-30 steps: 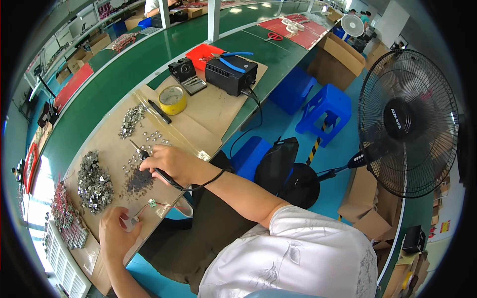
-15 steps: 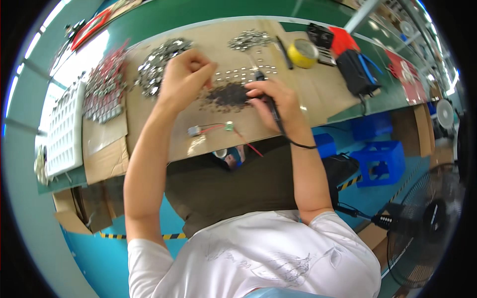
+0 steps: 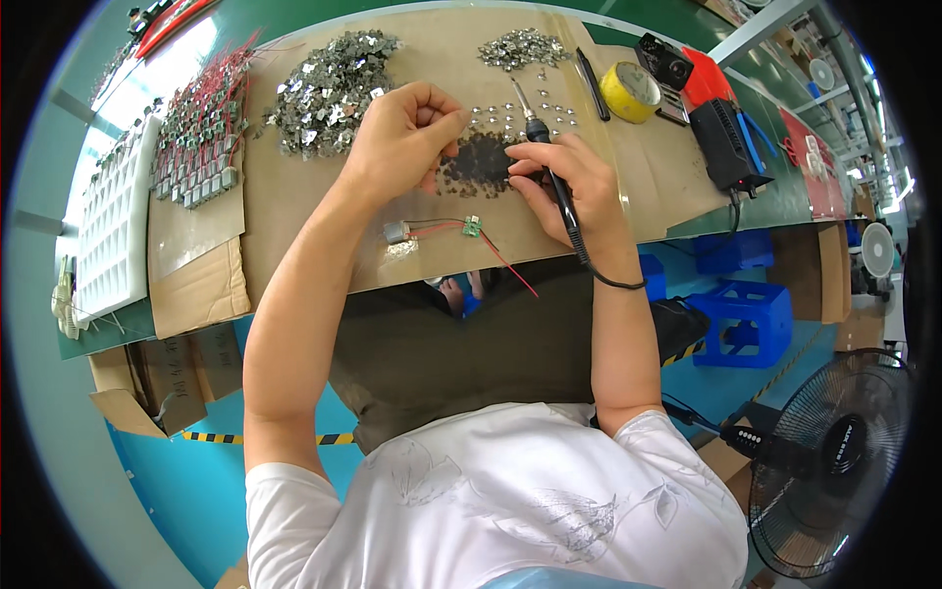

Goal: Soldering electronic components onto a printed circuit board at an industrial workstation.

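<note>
My left hand point(image 3: 410, 135) is closed in a pinch at the left edge of a pile of small dark brown bits point(image 3: 481, 163). Whatever lies between its fingertips is hidden. My right hand point(image 3: 579, 188) grips a black soldering iron point(image 3: 537, 132) like a pen, its metal tip pointing up and away over the cardboard. Small shiny metal pieces point(image 3: 491, 120) sit in rows just beyond the dark pile. Nearer to me lies a small motor point(image 3: 395, 233), joined by wires to a green circuit board point(image 3: 472, 226); a loose red wire runs toward the table edge.
Heaped metal tabs point(image 3: 329, 93) lie far left, beside wired motors point(image 3: 201, 147) and a white tray point(image 3: 118, 226). A smaller metal heap point(image 3: 522, 48), a black pen-like tool point(image 3: 593, 83), yellow tape point(image 3: 630, 92) and a black box point(image 3: 728, 147) stand right. A fan point(image 3: 834, 461) is lower right.
The whole view has shifted slightly and become sharper. My left hand has come a little nearer to me and to the dark pile. My right hand keeps its hold on the soldering iron.
</note>
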Motion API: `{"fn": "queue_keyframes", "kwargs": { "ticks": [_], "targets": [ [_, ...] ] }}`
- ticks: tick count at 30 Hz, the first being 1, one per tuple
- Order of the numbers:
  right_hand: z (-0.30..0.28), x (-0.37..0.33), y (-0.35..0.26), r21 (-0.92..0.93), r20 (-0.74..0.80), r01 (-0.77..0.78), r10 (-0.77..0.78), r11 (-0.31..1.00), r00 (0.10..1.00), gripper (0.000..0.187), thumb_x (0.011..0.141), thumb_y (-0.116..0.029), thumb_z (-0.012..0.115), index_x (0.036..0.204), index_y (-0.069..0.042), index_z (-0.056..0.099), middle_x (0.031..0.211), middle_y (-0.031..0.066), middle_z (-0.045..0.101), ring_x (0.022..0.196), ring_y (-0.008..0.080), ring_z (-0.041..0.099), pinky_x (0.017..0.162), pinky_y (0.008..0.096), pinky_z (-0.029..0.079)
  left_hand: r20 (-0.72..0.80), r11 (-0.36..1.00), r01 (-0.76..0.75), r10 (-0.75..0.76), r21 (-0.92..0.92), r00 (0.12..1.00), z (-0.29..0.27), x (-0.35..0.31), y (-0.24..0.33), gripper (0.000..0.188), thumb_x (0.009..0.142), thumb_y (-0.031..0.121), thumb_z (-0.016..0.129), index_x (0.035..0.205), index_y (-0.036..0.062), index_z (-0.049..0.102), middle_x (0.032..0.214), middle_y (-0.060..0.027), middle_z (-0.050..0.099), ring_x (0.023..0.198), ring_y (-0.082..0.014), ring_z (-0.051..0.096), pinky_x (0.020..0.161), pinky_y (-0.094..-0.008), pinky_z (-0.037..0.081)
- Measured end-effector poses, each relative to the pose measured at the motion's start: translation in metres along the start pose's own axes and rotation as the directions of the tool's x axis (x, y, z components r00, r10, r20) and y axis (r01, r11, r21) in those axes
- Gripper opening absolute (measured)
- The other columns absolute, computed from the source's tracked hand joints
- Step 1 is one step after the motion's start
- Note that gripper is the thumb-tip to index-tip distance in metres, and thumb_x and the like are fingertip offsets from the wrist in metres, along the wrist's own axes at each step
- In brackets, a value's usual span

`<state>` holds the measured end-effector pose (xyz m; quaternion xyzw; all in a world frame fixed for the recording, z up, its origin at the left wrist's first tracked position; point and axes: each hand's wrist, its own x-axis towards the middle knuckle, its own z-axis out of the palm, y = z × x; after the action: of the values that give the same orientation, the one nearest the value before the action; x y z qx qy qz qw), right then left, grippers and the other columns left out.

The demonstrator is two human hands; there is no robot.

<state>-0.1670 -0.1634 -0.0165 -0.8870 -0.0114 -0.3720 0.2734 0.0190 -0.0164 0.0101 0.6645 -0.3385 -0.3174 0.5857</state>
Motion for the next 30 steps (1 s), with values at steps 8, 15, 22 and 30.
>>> {"fn": "queue_keyframes", "kwargs": {
  "ticks": [8,15,22,30],
  "targets": [
    [0.001,0.002,-0.006,0.009,-0.068,-0.018,0.019,1.000,0.997,0.037,0.083,0.007,0.075,0.117,-0.007,0.071,0.084,0.0089,0.073,0.076,0.0243,0.069,0.068,0.0320,0.055,0.019,0.980,-0.047,0.044,0.191,0.999,-0.001,0.004,-0.015,0.018,0.092,0.015,0.074,0.091,-0.0013,0.068,0.069,-0.0047,0.067,0.054,-0.0076,0.055,0.051,-0.0278,0.046],
    [-0.001,-0.047,-0.019,0.308,-0.315,-0.209,0.307,0.928,0.898,0.041,0.104,-0.014,0.066,0.141,0.002,0.058,0.087,0.0102,0.077,0.063,0.0108,0.067,0.057,0.0223,0.054,0.048,0.922,-0.197,0.192,0.333,0.980,0.002,0.003,-0.018,0.011,0.086,0.008,0.073,0.088,-0.0019,0.069,0.069,0.0009,0.062,0.061,-0.0052,0.053,0.058,-0.0235,0.047],
    [0.001,-0.058,-0.017,0.292,-0.438,-0.156,0.277,0.943,0.855,0.013,0.095,-0.003,0.071,0.105,0.005,0.072,0.073,0.0069,0.068,0.052,0.0097,0.063,0.048,0.0204,0.045,0.129,0.912,-0.139,0.096,0.386,0.987,0.003,-0.003,-0.009,0.012,0.085,0.010,0.073,0.086,-0.0023,0.070,0.069,0.0000,0.064,0.063,-0.0056,0.056,0.058,-0.0246,0.047],
    [0.000,-0.055,-0.013,0.116,-0.416,-0.138,0.174,0.984,0.892,0.003,0.088,0.000,0.072,0.090,-0.001,0.074,0.062,0.0024,0.060,0.050,0.0100,0.055,0.048,0.0235,0.038,0.191,0.864,-0.191,0.112,0.466,0.975,0.006,-0.005,-0.006,0.014,0.077,0.011,0.073,0.082,-0.0019,0.072,0.068,-0.0025,0.065,0.062,-0.0088,0.058,0.060,-0.0268,0.050]
  ]
}}
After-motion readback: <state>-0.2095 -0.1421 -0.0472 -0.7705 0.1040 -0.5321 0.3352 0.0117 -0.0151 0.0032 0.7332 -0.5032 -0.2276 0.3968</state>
